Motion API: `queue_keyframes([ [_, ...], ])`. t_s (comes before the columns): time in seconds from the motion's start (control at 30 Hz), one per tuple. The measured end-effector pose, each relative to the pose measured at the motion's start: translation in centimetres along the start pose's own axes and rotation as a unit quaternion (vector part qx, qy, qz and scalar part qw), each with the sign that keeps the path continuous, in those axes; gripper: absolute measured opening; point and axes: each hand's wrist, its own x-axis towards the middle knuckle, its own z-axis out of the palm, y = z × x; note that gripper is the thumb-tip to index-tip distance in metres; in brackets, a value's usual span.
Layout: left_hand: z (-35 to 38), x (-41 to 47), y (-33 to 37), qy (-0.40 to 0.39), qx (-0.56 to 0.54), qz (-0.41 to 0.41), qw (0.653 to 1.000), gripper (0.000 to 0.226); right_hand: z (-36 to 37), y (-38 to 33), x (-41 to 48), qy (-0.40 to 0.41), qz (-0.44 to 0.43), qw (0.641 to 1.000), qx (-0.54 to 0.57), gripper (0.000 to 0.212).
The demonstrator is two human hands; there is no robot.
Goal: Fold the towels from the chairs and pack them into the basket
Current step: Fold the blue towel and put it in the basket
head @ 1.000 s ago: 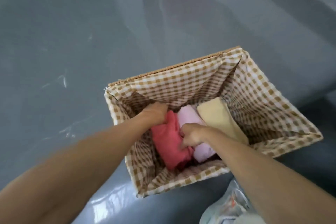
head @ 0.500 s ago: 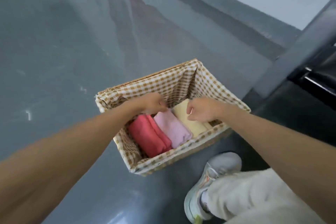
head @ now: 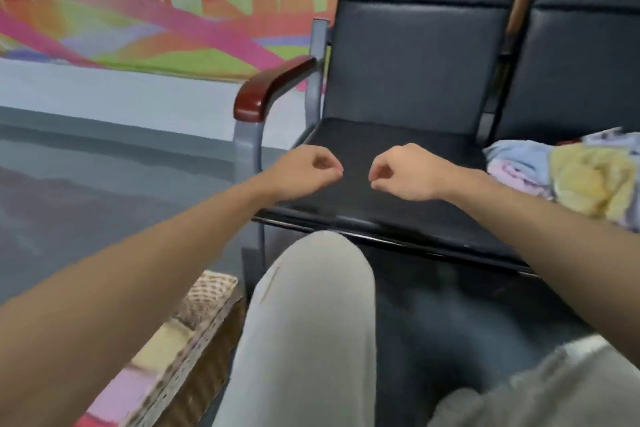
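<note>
The left hand (head: 304, 168) and right hand (head: 403, 170) had left the basket (head: 214, 333) and hung curled, empty, over the chair (head: 381, 135) near more towels (head: 568, 177).

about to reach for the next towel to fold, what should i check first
1. Left hand free: ok, fingers curled, holding nothing.
2. Right hand free: ok, fingers curled, holding nothing.
3. Towels left to fold: ok, a heap of towels lies on the chair to the right of the hands.
4. Place to fold: ok, the dark seat lies right below both hands.
5. Basket close by: ok, on the floor at lower left, with folded towels inside.
6. Room left in the basket: cannot tell, it is blurred and partly behind the left arm.
</note>
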Motion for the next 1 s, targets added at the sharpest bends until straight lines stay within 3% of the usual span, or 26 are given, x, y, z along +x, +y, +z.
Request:
queue_keyframes([
  [0.17, 6.8, 7.7, 6.9, -0.08, 0.024, 0.092, 0.992, 0.012, -0.8, 9.9, -4.8, 0.053, 0.117, 0.991, -0.027, 0.016],
  [0.3, 12.6, 13.3, 10.6, -0.167, 0.06, 0.145, 0.973, 0.015, -0.1, 17.3, -8.6, 0.129, 0.233, 0.961, -0.08, 0.018],
  [0.4, 17.4, 16.8, 12.9, -0.196, 0.043, 0.169, 0.965, 0.014, 0.4, 21.9, -11.4, 0.19, 0.365, 0.908, -0.078, 0.03],
  [0.5, 22.4, 18.7, 15.3, -0.223, 0.009, 0.184, 0.957, 0.019, 1.1, 25.7, -14.0, 0.263, 0.481, 0.831, -0.098, 0.032],
  [0.6, 26.5, 19.3, 17.5, -0.259, -0.049, 0.187, 0.946, 0.022, 2.1, 28.5, -15.7, 0.285, 0.551, 0.781, -0.065, 0.031],
  [0.73, 29.4, 19.5, 18.7, -0.269, -0.057, 0.206, 0.939, 0.025, 2.0, 29.5, -16.0, 0.33, 0.541, 0.773, 0.007, 0.015],
  [0.77, 29.4, 19.5, 18.8, -0.264, -0.058, 0.208, 0.94, 0.025, 1.7, 29.3, -15.7, 0.362, 0.511, 0.779, 0.033, 0.01],
  [0.87, 27.9, 19.2, 18.8, -0.235, -0.112, 0.177, 0.949, 0.022, 0.4, 27.8, -14.3, 0.438, 0.414, 0.793, 0.085, 0.02],
  [1.0, 24.5, 18.4, 17.6, -0.178, -0.197, 0.115, 0.957, 0.019, -1.1, 25.1, -11.9, 0.47, 0.307, 0.819, 0.116, 0.017],
])
